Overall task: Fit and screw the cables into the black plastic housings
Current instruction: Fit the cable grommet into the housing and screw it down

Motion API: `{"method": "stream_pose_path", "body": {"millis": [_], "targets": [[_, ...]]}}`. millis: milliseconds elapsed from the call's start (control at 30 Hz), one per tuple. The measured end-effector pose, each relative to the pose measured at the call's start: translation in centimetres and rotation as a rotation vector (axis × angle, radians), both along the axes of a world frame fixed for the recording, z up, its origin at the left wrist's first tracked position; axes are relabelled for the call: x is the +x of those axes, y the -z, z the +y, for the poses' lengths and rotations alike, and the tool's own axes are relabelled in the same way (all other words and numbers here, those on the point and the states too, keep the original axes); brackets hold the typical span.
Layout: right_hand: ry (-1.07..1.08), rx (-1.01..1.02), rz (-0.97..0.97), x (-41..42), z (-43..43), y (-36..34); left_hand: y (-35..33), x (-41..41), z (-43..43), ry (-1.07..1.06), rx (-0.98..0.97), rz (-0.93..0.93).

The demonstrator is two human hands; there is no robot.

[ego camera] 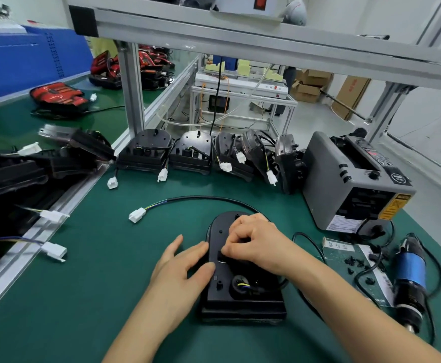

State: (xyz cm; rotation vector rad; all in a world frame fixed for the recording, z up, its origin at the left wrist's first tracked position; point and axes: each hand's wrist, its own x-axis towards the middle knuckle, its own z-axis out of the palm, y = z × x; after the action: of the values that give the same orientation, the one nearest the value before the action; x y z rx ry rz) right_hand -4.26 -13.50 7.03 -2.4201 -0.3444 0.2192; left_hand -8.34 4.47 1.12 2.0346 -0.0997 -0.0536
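A black plastic housing [243, 299] lies flat on the green mat in front of me. Its black cable [201, 198] arcs away to the left and ends in a white connector [137, 215]. My left hand [181, 268] rests against the housing's left side, fingers spread, steadying it. My right hand [256, 243] is on top of the housing, thumb and fingers pinched on a small black clip [224, 256] at its middle. Yellow and blue wires show in a round opening [241, 285] near the housing's front.
A row of finished housings [190, 155] with white plugs stands at the back. A grey tape dispenser [352, 179] sits at right, a blue electric screwdriver [409, 279] beside a sheet with small black screws [358, 263]. More housings [31, 166] are piled left.
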Motion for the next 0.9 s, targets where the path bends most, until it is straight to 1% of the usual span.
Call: {"method": "stream_pose_path", "body": {"millis": [467,600,667,800,833,900], "targets": [[-0.014,-0.074,-0.023,0.5,0.1,0.4,-0.3,-0.2,-0.1,-0.014,-0.019,0.013],[-0.023,-0.095,-0.034,0.4,0.1,0.4,-0.7,-0.5,-0.2,-0.040,0.016,-0.030],[-0.030,-0.103,-0.045,0.4,0.1,0.3,-1.1,-0.9,-0.4,-0.067,0.109,-0.137],[-0.036,-0.118,-0.054,0.5,0.3,0.2,-1.8,-2.0,-1.0,-0.056,0.408,-0.508],[-0.036,-0.119,-0.054,0.5,0.3,0.2,-1.8,-2.3,-1.2,-0.056,0.468,-0.569],[-0.037,-0.122,-0.053,0.4,0.4,0.1,-1.6,-2.5,-1.4,-0.047,0.569,-0.619]]}}
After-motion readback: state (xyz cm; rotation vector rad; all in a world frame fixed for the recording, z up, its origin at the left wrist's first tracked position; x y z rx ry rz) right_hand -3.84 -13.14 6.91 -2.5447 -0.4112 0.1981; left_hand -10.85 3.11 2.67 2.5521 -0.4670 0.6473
